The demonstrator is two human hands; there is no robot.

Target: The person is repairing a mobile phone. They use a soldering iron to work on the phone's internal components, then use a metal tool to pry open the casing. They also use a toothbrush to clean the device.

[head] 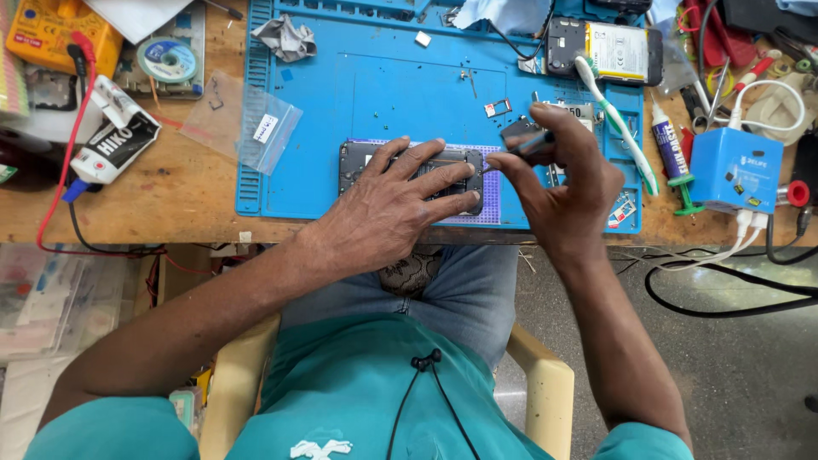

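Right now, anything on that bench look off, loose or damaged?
Yes. The phone under the left hand lies opened, back cover off. Tiny loose parts and screws are scattered on the blue mat. A second opened phone shows its battery, with a toothbrush lying askew across it.

Location type: small electronics repair workshop, most likely for mobile phones. Indicators: a blue silicone repair mat (375,85) with parts compartments covers the wooden tabletop (170,192). An opened phone (413,175) lies on the mat, with a second opened handset (605,49) showing its battery near the far edge. A yellow multimeter (51,34) with red leads, a solder wire spool (167,60), a cleaning toothbrush (618,119) and a small tube (666,143), possibly adhesive, lie around it.
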